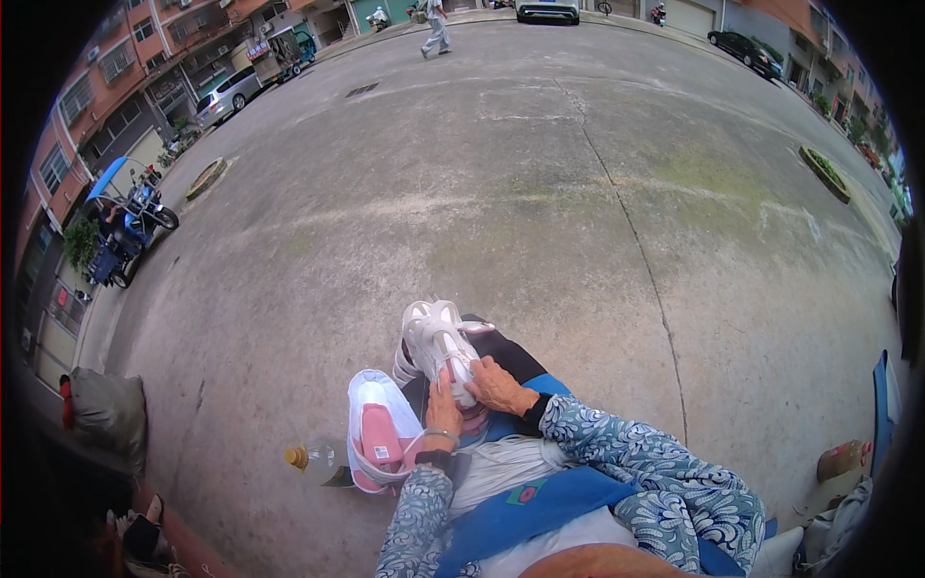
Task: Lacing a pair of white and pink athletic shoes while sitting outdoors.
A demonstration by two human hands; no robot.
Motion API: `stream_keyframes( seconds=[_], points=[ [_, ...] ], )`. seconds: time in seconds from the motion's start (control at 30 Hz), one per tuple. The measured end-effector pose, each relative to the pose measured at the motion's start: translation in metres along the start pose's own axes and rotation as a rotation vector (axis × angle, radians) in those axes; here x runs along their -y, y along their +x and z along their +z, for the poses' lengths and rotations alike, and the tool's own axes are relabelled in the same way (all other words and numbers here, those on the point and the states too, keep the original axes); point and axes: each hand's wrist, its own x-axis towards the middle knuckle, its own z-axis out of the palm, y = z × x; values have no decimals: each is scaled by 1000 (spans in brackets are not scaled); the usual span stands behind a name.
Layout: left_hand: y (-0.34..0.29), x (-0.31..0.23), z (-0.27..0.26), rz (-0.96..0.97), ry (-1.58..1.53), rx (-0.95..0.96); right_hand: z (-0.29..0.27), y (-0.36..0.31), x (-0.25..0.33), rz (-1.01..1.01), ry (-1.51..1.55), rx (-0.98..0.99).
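Note:
A white sneaker with pink parts (448,349) rests over my lap, toe end away from me, with other white shoe parts bunched against it. My left hand (443,416) holds its near end, fingers closed on the edge. From the right, my right hand (499,387) grips the same shoe by its side. What lies between the fingertips is too small to make out. A bundle of white cords (503,472) is spread across my lap, over a blue apron (540,515). Beside my left wrist is a white-rimmed, pink-lined piece (381,438) with a small white label.
A clear bottle with a yellow cap (313,458) lies to the left on the concrete. Farther left sits a grey-green sack (108,409). A container with brownish contents (843,460) is at right. A person walks far off (436,29); a blue three-wheeler (130,217) is parked left.

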Motion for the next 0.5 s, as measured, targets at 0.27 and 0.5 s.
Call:
stream_keyframes(
  seconds=[0.27,0.5],
  points=[
    [-4,-19,-9,-26,10,-56,-12,13,5,-124,-77,-30],
    [-4,-28,-18,-7,149,-13,-26,9,9,-69,-1,-28]
  ],
)
